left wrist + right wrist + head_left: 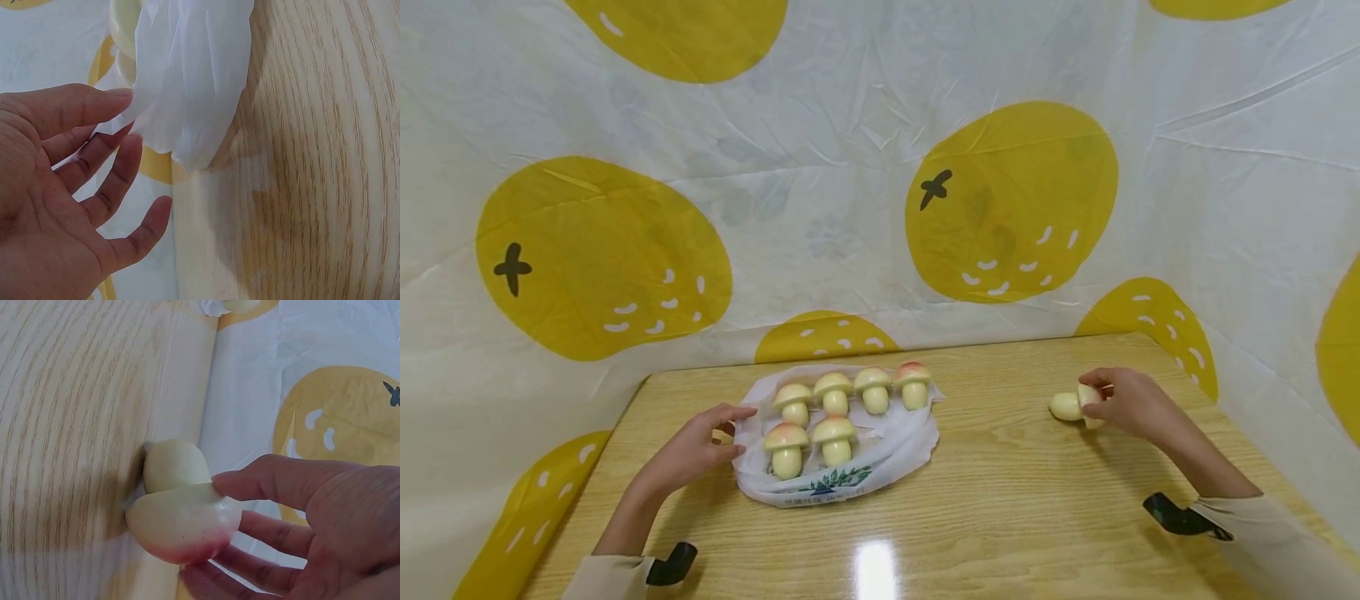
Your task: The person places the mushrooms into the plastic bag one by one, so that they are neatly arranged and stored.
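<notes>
On the right of the table, my right hand point(1127, 404) grips a cream toy mushroom point(187, 522) by its cap. The thumb lies near the stem and the fingers are round the cap, which is glossy with a red blush; the stem points left. My left hand point(696, 442) is at the left edge of a white plastic bag point(880, 467), fingers loosely bent. Thumb and fingertips stand apart, with a flap of the bag point(194, 75) between them. Several similar mushrooms point(835, 442) stand upright in two rows on the spread bag, some with red-tinged caps.
The wooden table point(985, 517) has a bright light reflection near its front. A white cloth point(835, 208) with large yellow fruit prints hangs behind the table and along both sides. Black wrist mounts point(1180, 515) sit at both sleeves.
</notes>
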The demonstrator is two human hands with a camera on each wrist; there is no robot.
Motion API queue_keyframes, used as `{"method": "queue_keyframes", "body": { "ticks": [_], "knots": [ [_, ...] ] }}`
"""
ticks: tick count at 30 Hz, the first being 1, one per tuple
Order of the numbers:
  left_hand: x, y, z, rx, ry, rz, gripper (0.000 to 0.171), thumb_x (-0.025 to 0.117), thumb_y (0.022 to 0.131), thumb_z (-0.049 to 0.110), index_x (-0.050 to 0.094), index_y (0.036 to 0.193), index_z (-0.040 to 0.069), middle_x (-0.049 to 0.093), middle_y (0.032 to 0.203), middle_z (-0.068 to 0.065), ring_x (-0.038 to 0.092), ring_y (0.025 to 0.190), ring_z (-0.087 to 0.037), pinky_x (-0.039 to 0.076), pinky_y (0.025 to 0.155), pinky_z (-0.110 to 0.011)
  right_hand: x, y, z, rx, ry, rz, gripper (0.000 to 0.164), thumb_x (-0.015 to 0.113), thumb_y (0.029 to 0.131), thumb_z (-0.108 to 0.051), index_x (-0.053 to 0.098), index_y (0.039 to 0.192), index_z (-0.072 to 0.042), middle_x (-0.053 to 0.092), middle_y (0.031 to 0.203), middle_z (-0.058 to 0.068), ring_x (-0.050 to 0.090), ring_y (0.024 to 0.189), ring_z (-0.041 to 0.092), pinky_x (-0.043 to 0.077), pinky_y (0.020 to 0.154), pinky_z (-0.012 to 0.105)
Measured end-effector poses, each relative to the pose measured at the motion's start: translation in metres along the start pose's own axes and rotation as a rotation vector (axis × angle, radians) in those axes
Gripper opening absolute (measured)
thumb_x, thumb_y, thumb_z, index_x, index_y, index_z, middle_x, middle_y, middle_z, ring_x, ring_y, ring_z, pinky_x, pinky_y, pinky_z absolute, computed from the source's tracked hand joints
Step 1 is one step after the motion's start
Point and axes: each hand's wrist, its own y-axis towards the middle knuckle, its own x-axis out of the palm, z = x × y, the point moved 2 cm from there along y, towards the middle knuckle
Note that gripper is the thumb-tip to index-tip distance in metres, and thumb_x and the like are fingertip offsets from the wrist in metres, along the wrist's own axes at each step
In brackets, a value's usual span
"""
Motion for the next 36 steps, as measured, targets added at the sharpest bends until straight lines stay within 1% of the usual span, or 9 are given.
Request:
{"method": "queue_keyframes", "body": {
  "ticks": [5,8,15,19,22,25,28,34,36],
  "knots": [
    [0.0006,-0.0009,0.0005,0.002,-0.005,-0.004,0.051,0.073,0.091,0.004,0.058,0.140,0.000,0.059,0.128,-0.013,0.053,0.105,-0.027,0.049,0.081,-0.040,0.0022,-0.0009,0.0017,-0.006,0.024,-0.010,0.048,0.073,0.092,-0.012,0.060,0.132,0.009,0.054,0.133,0.038,0.062,0.108,0.053,0.057,0.071,0.040],
    [0.0006,-0.0011,0.0005,-0.003,-0.004,0.000,0.051,0.073,0.091,0.005,0.058,0.140,0.000,0.060,0.128,-0.013,0.053,0.105,-0.026,0.049,0.081,-0.040,0.0033,-0.0011,0.0016,-0.020,0.039,-0.020,0.044,0.070,0.094,-0.011,0.061,0.133,0.007,0.050,0.138,0.039,0.060,0.111,0.056,0.058,0.074,0.044],
    [0.0009,-0.0018,0.0006,-0.003,-0.002,0.004,0.051,0.073,0.091,0.005,0.058,0.139,0.000,0.060,0.129,-0.013,0.052,0.105,-0.026,0.048,0.081,-0.040,0.0055,0.0014,0.0000,-0.069,0.029,-0.032,0.036,0.070,0.093,-0.009,0.067,0.127,0.004,0.060,0.129,0.034,0.062,0.109,0.050,0.054,0.074,0.041],
    [0.0007,-0.0017,0.0004,-0.001,0.003,0.006,0.051,0.072,0.091,0.003,0.058,0.139,0.000,0.060,0.128,-0.013,0.053,0.105,-0.027,0.049,0.081,-0.039,0.0059,0.0029,-0.0008,-0.085,0.008,-0.028,0.036,0.074,0.090,-0.010,0.070,0.124,0.002,0.064,0.126,0.030,0.061,0.110,0.045,0.051,0.078,0.045],
    [0.0006,-0.0015,-0.0003,0.000,0.010,0.007,0.051,0.072,0.091,0.002,0.058,0.140,0.000,0.060,0.128,-0.013,0.053,0.105,-0.027,0.050,0.080,-0.037,0.0064,0.0045,-0.0002,-0.088,0.012,-0.037,0.042,0.076,0.089,-0.010,0.067,0.126,0.006,0.064,0.124,0.031,0.060,0.110,0.045,0.051,0.081,0.046],
    [0.0005,-0.0013,-0.0009,0.000,0.012,0.009,0.051,0.071,0.091,0.002,0.058,0.140,0.000,0.060,0.128,-0.013,0.053,0.105,-0.027,0.050,0.080,-0.036,0.0070,0.0065,0.0009,-0.076,0.031,-0.049,0.049,0.077,0.088,-0.010,0.061,0.128,0.013,0.065,0.119,0.030,0.061,0.107,0.045,0.052,0.079,0.041],
    [0.0004,-0.0014,-0.0011,0.000,0.008,0.005,0.051,0.071,0.091,0.002,0.057,0.141,0.000,0.059,0.128,-0.013,0.053,0.106,-0.027,0.050,0.080,-0.035,0.0074,0.0073,0.0011,-0.062,0.029,-0.049,0.051,0.079,0.087,-0.014,0.060,0.127,0.013,0.066,0.115,0.027,0.061,0.105,0.044,0.051,0.077,0.040],
    [-0.0005,-0.0013,0.0003,-0.002,0.011,0.004,0.051,0.070,0.091,0.001,0.057,0.141,-0.001,0.059,0.129,-0.014,0.052,0.106,-0.028,0.050,0.080,-0.036,0.0070,0.0061,0.0020,-0.041,-0.061,-0.041,0.057,0.079,0.088,-0.027,0.063,0.131,0.007,0.063,0.125,0.031,0.056,0.114,0.052,0.049,0.085,0.057],
    [-0.0006,-0.0013,0.0003,-0.003,0.012,0.006,0.051,0.070,0.091,0.001,0.057,0.140,-0.001,0.059,0.129,-0.014,0.052,0.106,-0.028,0.050,0.081,-0.037,0.0067,0.0057,0.0021,-0.035,-0.074,-0.051,0.060,0.078,0.089,-0.029,0.061,0.133,0.007,0.062,0.126,0.032,0.060,0.109,0.050,0.050,0.082,0.055]
  ]
}}
